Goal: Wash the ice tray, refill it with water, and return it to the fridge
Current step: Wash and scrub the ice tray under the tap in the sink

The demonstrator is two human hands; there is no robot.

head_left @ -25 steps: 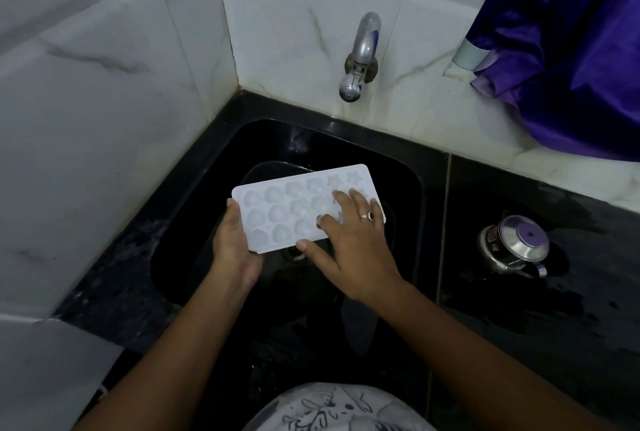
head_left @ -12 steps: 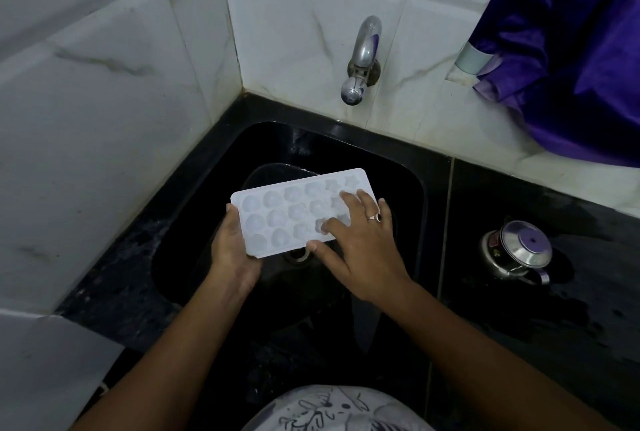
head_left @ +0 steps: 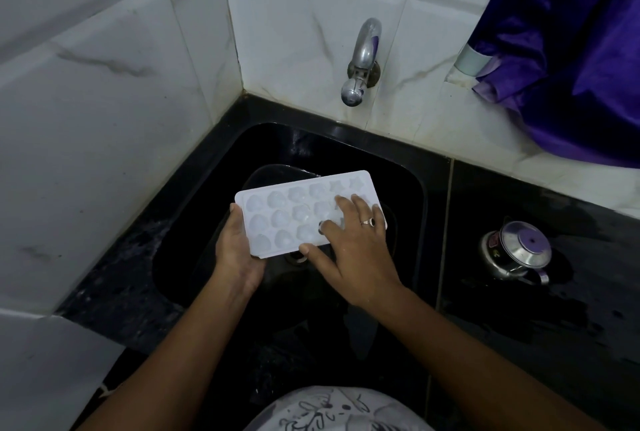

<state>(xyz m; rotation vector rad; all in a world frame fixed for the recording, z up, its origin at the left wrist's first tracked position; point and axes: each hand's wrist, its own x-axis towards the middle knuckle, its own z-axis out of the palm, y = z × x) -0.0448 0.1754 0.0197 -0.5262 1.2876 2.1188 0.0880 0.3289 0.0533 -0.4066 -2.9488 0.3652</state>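
Observation:
A white ice tray (head_left: 291, 212) with several shaped cavities is held level over the black sink (head_left: 408, 195). My left hand (head_left: 237, 250) grips its left end from underneath, thumb on the edge. My right hand (head_left: 349, 240), with a ring on one finger, lies flat on the tray's right part, fingers spread into the cavities and thumb at the near edge. The metal tap (head_left: 360, 63) sticks out of the tiled wall above the sink; no water runs from it.
White marble-look tiles cover the wall on the left and behind. A black counter (head_left: 571, 326) lies to the right with a small steel lidded pot (head_left: 519, 250) on it. Purple cloth (head_left: 571, 49) hangs at the top right. A dark dish lies in the sink under the tray.
My right hand's fingers have shifted slightly over the tray's right cavities. The tray and left hand stay almost where they were.

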